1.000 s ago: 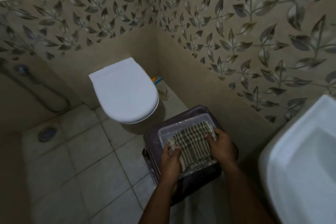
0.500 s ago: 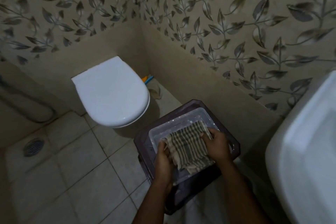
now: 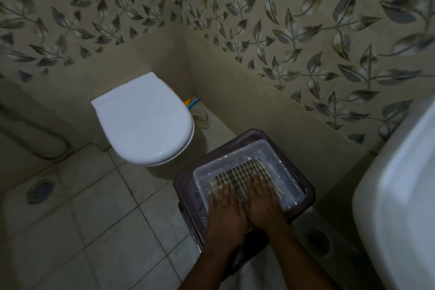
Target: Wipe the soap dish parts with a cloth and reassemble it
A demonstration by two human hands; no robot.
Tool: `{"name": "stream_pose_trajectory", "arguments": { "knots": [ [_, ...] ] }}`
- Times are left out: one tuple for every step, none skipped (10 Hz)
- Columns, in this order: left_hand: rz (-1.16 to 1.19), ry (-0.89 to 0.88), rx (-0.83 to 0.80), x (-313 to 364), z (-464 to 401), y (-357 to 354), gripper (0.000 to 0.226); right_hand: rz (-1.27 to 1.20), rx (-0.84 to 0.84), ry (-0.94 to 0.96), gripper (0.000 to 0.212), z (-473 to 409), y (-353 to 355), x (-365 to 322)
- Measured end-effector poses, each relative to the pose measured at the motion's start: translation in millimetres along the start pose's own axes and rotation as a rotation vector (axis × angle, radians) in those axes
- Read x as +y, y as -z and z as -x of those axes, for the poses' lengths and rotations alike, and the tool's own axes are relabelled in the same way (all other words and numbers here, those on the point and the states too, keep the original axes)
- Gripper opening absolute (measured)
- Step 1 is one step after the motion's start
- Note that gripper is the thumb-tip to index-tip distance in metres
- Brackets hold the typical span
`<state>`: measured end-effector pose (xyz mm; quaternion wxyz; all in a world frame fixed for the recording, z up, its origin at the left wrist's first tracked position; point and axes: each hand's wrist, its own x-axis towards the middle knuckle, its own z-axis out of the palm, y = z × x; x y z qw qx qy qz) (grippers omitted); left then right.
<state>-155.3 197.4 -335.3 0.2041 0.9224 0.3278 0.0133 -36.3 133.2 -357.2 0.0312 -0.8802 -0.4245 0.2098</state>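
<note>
**Both palms flat on the cloth inside the tray**

The checked cloth [image 3: 244, 175] lies spread in the clear tray [image 3: 292, 181], which sits on a dark stool [image 3: 188, 193] near its far-right corner; the left hand [image 3: 226, 209] and right hand [image 3: 262, 205] press side by side on the cloth's near edge, fingers straight and flat, gripping nothing; the cloth extends away from the fingertips toward the tray's far rim, its long axis running left-near to right-far; both hands seem equally near, so the wiping stroke probably pushes forward; no separate soap dish parts are discernible here.
</note>
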Motion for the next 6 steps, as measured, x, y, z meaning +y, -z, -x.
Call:
{"name": "stream_pose_trajectory", "arguments": {
  "knots": [
    [-0.316, -0.113, -0.205, 1.6, 5.7, 3.7, 0.082, 0.054, -0.049, -0.029, 0.068, 2.1, -3.3, -0.3],
    [-0.386, -0.116, -0.289, 0.6, 3.1, 0.1, 0.084, 0.064, -0.069, -0.070, 0.072, 1.3, -3.0, 1.4],
    [-0.387, -0.097, -0.268, 1.3, 2.7, 2.3, 0.080, 0.041, -0.057, -0.120, 0.071, 0.3, -1.8, 0.0],
    [-0.350, -0.094, -0.167, 8.1, 8.5, 20.9, 0.058, -0.001, 0.000, -0.157, 0.070, 7.1, 3.4, -7.3],
    [-0.271, -0.078, -0.116, 17.4, 13.0, 38.0, 0.052, -0.051, 0.050, -0.161, 0.066, 20.1, 16.7, -17.3],
    [-0.088, 0.034, -0.084, 31.9, 13.0, 66.9, 0.050, -0.131, 0.099, -0.135, 0.060, 42.2, 39.4, -29.4]
  ]
}}
